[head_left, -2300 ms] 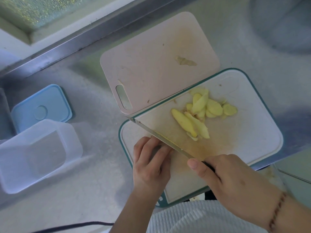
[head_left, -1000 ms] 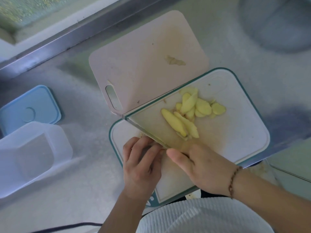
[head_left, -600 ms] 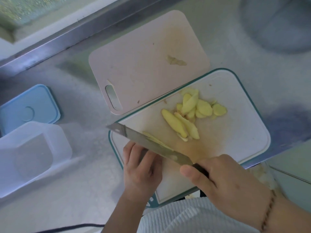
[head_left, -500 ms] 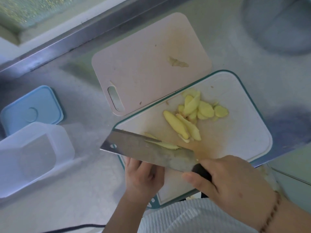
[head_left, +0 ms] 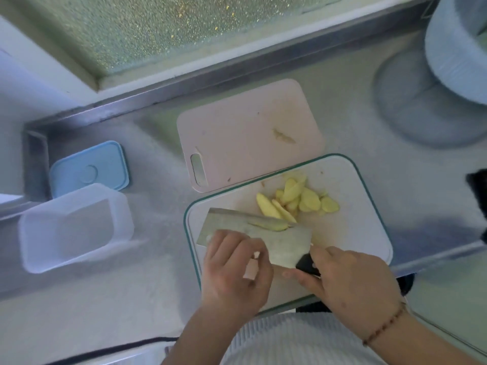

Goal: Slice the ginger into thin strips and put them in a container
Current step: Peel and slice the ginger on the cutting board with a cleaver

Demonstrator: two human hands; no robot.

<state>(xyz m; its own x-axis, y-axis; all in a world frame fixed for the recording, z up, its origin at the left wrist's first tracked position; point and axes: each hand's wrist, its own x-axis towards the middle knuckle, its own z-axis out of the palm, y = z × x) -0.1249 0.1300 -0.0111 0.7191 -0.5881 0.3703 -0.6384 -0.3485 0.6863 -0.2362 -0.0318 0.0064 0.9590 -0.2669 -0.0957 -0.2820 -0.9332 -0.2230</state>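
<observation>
My right hand grips the knife tilted flat, so my loosely curled left hand should wipe the stuck ginger slice off gently.

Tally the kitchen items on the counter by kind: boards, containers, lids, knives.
Cutting boards: 2, pink board and white board
Clear container: 1
Blue lid: 1
Knife: 1
Total: 5

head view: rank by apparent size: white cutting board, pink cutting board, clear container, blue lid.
1. white cutting board, largest, though hands cover part and it sits nearest.
2. pink cutting board, partly under the white one.
3. clear container.
4. blue lid, smallest, its near edge hidden behind the container.
</observation>
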